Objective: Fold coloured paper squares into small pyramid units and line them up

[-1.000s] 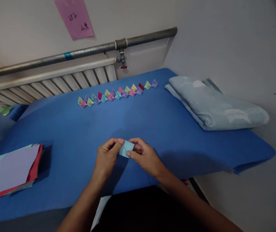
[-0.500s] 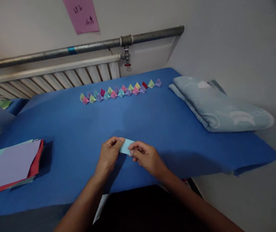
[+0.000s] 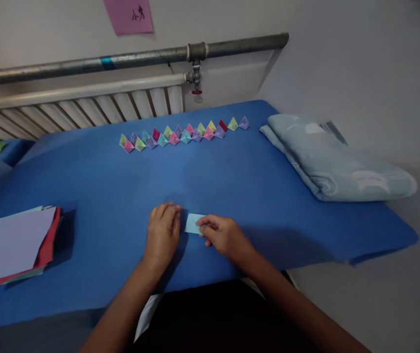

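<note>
A small light blue piece of folded paper, with a faint crease across it, is held at its right end by my right hand. Thumb and fingers of that hand pinch the paper low over the blue-covered surface. Just left of the paper, apart from it, is my left hand, its fingers curled together with the back of the hand facing up. I see nothing in the left hand. Farther back lies a double row of small folded paper pieces in pink, green, purple, blue, red and yellow.
At the left lies a stack of colored paper sheets, purple on top with red beneath. A folded pale blue quilt rests at the right. Behind the blue sheet are a radiator and a metal pipe with a red-handled valve.
My left hand has let go of the light blue paper and drawn slightly left. My right hand still pinches its right end. The camera view has shifted slightly.
</note>
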### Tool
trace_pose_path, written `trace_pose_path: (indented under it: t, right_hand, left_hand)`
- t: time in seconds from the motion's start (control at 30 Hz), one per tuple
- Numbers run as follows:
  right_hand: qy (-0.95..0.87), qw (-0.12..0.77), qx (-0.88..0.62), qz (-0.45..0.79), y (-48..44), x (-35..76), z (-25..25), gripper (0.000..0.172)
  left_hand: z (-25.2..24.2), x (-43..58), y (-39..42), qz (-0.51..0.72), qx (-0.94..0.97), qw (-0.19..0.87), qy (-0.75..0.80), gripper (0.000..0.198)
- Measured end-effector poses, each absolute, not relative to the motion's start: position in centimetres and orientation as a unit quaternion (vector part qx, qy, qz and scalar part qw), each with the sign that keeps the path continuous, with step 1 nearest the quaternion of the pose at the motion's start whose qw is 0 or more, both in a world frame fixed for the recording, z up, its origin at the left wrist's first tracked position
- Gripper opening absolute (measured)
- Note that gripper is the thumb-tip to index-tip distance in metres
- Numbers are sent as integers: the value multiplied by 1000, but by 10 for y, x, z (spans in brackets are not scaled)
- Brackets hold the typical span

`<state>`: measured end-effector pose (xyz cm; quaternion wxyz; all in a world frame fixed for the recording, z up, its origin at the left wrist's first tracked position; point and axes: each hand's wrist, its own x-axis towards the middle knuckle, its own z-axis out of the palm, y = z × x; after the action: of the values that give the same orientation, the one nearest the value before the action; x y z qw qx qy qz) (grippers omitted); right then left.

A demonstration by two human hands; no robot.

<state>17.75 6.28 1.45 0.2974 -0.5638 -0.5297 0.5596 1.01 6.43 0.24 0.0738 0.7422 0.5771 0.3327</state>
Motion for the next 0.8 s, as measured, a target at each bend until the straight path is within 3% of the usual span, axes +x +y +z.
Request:
trace_pose_path:
  t: [0.2,0.43,0.63,0.8]
  right_hand:
    - [-551,278,-568,546,64,177,21,16]
    - [-575,243,-555,550,59,187,16,14]
    - [-753,276,-491,339,66,213,12,15]
    - [-855,238,-378,262,77,218,10,26]
  left_hand:
    - [2,15,42,273,825,127,479,35]
    - [-1,15,42,243,830,120,487,31]
    - [3,13,39,247,842,115,466,28]
    - [3,11,37,234,843,114,472,26]
